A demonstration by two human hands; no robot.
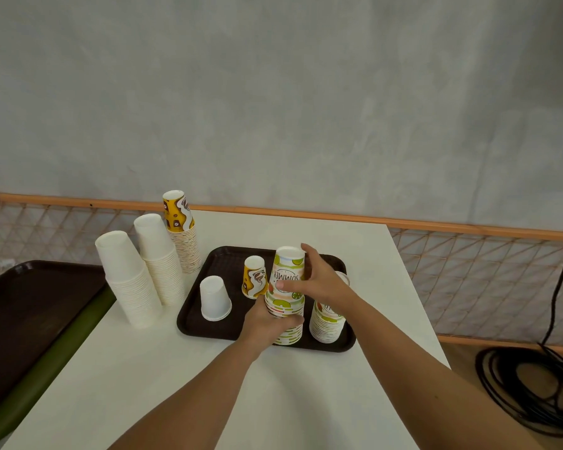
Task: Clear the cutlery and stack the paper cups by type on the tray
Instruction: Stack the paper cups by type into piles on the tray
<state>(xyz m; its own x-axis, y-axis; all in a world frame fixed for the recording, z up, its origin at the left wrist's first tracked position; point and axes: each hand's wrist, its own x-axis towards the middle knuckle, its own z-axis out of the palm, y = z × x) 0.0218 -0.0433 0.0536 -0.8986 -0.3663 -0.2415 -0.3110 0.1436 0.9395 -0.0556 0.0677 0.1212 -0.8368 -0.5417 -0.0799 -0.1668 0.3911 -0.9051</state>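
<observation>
At frame centre, left hand [265, 323] fingers [294, 319] are clamping the SUMMER cup stack [285, 305] on the tray [231, 264]; right hand [320, 280] fingers [307, 252] are gripping its top cup [289, 262].

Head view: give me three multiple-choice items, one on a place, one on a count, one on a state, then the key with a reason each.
1. Where does the tall yellow-patterned stack stand?
A) on the brown tray
B) on the white table, beyond the tray's far left corner
C) on the floor

2. How many plain white stacks stand off the tray?
A) one
B) four
C) two

3. The SUMMER stack is:
A) held by both grips
B) untouched
C) lying on its side

Key:
1 B: its base rests on the tabletop outside the tray's rim.
2 C: two white stacks stand side by side left of the tray.
3 A: the left grip holds its lower part and the right grip holds its top cup.
</observation>
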